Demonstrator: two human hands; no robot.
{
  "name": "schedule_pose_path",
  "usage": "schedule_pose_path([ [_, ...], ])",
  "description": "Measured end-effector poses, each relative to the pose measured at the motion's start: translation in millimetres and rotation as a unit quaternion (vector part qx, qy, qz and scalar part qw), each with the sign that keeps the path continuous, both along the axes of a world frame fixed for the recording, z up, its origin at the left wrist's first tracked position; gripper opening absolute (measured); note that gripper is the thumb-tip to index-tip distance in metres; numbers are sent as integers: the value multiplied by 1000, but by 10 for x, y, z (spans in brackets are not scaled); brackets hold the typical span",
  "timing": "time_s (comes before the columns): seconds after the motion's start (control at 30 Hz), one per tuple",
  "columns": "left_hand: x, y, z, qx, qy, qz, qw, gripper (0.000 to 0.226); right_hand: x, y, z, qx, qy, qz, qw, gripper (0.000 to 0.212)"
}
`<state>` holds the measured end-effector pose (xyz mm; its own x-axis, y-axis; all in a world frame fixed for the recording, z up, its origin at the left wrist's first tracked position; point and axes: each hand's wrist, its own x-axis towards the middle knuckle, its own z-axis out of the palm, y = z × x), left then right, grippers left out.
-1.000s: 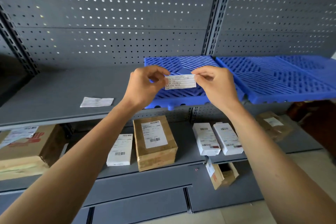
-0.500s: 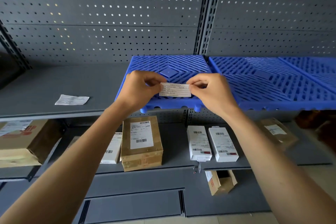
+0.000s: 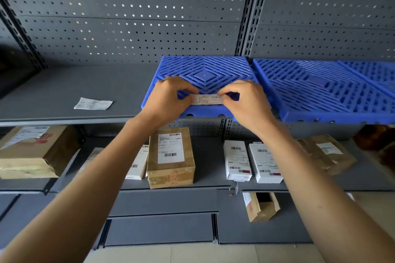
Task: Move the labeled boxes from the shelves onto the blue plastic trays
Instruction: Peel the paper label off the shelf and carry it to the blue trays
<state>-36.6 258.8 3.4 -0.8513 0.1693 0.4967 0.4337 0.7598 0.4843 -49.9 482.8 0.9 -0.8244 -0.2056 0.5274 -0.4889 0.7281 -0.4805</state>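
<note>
- Change: your two hands have carried the paper label (image 3: pixel 207 99) down from mid-air to the front edge of the left blue tray (image 3: pixel 205 70). It now sits low over the slats and looks close to touching; contact can't be confirmed.
- The view has also tipped up. The trays sit higher in frame than a second ago, at about 12 to 2 o'clock.
- Meaning for the task: you're tagging the tray, not moving boxes. No box is on any tray yet, so I'd judge the real transfer hasn't started.
- Left hand (image 3: pixel 168 100): fingers curled, thumb and forefinger pinching the label's left end. Wrist raised, forearm running in from 7 o'clock.
- Right hand (image 3: pixel 245 104): the same pinch on the right end, fingers curled over the tray's front lip. Forearm comes in from 5 o'clock.
- The label is held flat and taut between the two pinches.
- The boxes are all on the lower shelf (image 3: pixel 209 183). The brown labeled box (image 3: pixel 171 157) is at 6 o'clock from your hands, and two white boxes (image 3: pixel 253 162) are at 5 o'clock.
- A large carton (image 3: pixel 32 151) is at 8 o'clock and a brown parcel (image 3: pixel 324 152) at 4 o'clock.
- A spare label sheet (image 3: pixel 93 103) lies on the upper shelf at 9 o'clock from your hands, well apart from the tray.
- The next tray (image 3: pixel 320 89) at 3 o'clock is bare.
</note>
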Motion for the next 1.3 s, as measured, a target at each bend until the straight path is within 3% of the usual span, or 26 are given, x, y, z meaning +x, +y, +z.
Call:
schedule_pose_path([
  [0.2,-42,-35,-56,-27,12,-2,1000,17,34,-12,-17,55,2,-7,998,22],
  [0.67,70,-221,74,0,40,2,999,18,151,-211,203,12,-8,15,1000,24],
  [1.3,380,-1838,59,-24,16,105,994,22,103,-1953,195,47,-56,101,992,34],
])
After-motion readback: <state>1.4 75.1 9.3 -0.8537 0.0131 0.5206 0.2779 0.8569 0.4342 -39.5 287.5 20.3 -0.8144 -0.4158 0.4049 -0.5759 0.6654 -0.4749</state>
